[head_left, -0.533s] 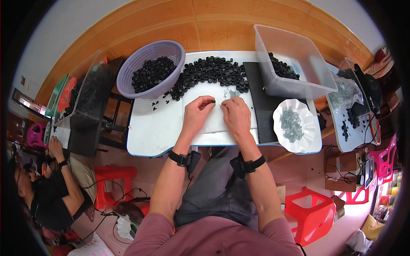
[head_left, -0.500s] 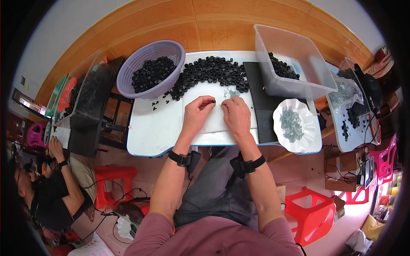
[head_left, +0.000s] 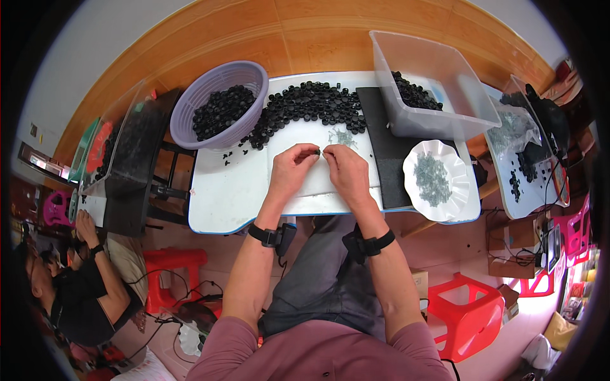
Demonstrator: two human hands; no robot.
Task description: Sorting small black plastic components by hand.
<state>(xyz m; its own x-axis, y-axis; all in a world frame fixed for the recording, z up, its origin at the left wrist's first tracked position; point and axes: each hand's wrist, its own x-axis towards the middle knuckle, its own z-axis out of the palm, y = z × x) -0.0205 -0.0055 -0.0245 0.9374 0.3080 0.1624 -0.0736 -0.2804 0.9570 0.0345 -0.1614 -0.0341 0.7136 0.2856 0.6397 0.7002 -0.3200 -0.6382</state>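
Over the white table, my left hand (head_left: 293, 170) pinches a small round black plastic part (head_left: 318, 152) between thumb and fingertips. My right hand (head_left: 347, 171) is closed in a pinch right beside it, its fingertips almost meeting that part. Whatever the right fingers hold is too small to make out. Just beyond my right hand lies a little heap of clear, slim plastic pieces (head_left: 342, 136). Farther back spreads a wide pile of black round parts (head_left: 311, 105). Under both hands is a pale flat sheet (head_left: 311, 204).
A purple basket (head_left: 181, 120) of black parts stands at left, a clear bin (head_left: 445, 114) with more at back right. A fluted white dish (head_left: 467, 190) of clear pieces sits by a black mat (head_left: 395, 184). At far left, another person's hand (head_left: 86, 225) works at a neighbouring table.
My right hand has moved from beside the clear pieces leftward to the black part in my left hand. The left hand stays nearly in place. The whole view has shifted slightly.
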